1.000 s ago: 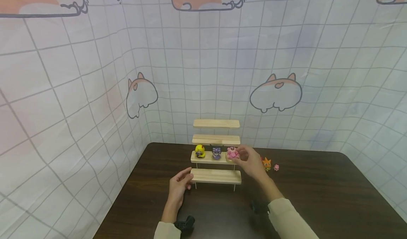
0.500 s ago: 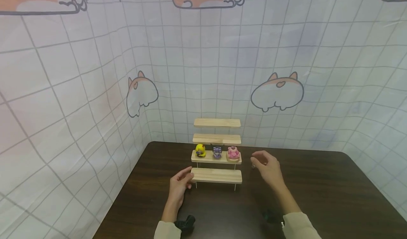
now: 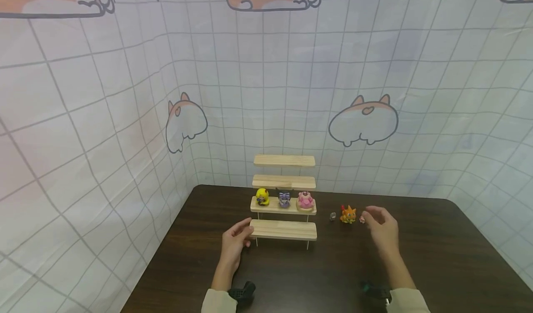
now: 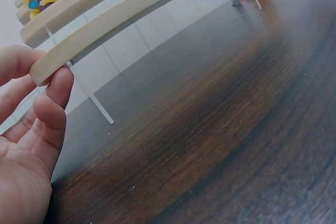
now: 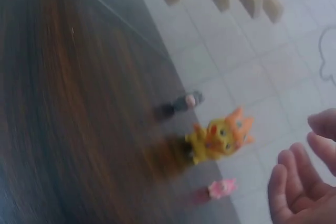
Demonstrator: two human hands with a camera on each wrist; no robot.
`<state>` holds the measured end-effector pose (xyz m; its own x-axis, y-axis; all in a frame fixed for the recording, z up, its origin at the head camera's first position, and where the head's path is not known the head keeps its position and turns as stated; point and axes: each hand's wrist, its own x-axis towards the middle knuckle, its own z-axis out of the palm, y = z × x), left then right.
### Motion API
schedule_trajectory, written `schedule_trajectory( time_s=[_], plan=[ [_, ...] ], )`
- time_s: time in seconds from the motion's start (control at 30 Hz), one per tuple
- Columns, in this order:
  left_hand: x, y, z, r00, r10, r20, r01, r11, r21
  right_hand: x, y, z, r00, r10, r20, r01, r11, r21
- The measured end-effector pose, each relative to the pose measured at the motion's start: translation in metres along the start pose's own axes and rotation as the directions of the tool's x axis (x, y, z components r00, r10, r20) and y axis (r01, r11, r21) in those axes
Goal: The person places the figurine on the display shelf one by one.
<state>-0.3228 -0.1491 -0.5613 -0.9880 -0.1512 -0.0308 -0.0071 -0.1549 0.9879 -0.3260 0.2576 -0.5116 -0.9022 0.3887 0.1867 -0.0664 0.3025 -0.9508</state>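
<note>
My left hand (image 3: 235,241) pinches the left end of the lowest board of a tiered wooden display shelf (image 3: 284,230); in the left wrist view its fingers (image 4: 58,85) lie around that end. On the second board up stand a yellow-haired figurine (image 3: 262,197), a purple figurine (image 3: 284,199) and a pink figurine (image 3: 306,201). At the right, my right hand (image 3: 384,230) is beside a tiny pink figurine (image 3: 362,220). In the right wrist view, its loosely bent fingers are apart from that figurine (image 5: 222,188) and hold nothing.
Between shelf and right hand, an orange-and-yellow figurine (image 3: 348,214) and a small grey figurine (image 3: 332,216) stand on the dark wooden table (image 3: 291,280). A printed grid curtain (image 3: 291,95) hangs behind and at both sides.
My right hand has let go of the pink figurine on the second board and moved right, past the grey and orange figurines. My left hand stays on the lowest board.
</note>
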Motion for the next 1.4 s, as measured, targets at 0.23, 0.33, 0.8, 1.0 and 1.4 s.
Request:
schedule_trajectory(
  time_s=[0.23,0.33,0.8,1.0,1.4],
  plan=[
    [0.001,0.0,-0.001,1.0,-0.001,-0.004,0.001,1.0,-0.002,0.011,0.02,-0.009,0.992,0.112,0.055,-0.11,0.993,-0.034],
    [0.0,0.0,-0.001,1.0,-0.002,-0.012,0.002,1.0,0.001,0.014,0.027,-0.01,0.987,0.148,0.068,-0.145,0.989,-0.041],
    [-0.001,0.0,-0.001,1.0,-0.007,-0.019,0.007,1.0,0.0,0.024,0.046,-0.013,0.969,0.175,0.177,-0.159,0.982,-0.098],
    [0.0,0.0,-0.001,1.0,-0.007,-0.019,0.007,1.0,0.0,0.029,0.05,-0.011,0.968,0.176,0.177,-0.154,0.979,-0.135],
    [0.002,-0.002,0.0,1.0,-0.002,-0.016,0.002,1.0,-0.015,0.04,0.056,-0.005,0.972,0.151,0.182,-0.118,0.977,-0.18]
  ],
)
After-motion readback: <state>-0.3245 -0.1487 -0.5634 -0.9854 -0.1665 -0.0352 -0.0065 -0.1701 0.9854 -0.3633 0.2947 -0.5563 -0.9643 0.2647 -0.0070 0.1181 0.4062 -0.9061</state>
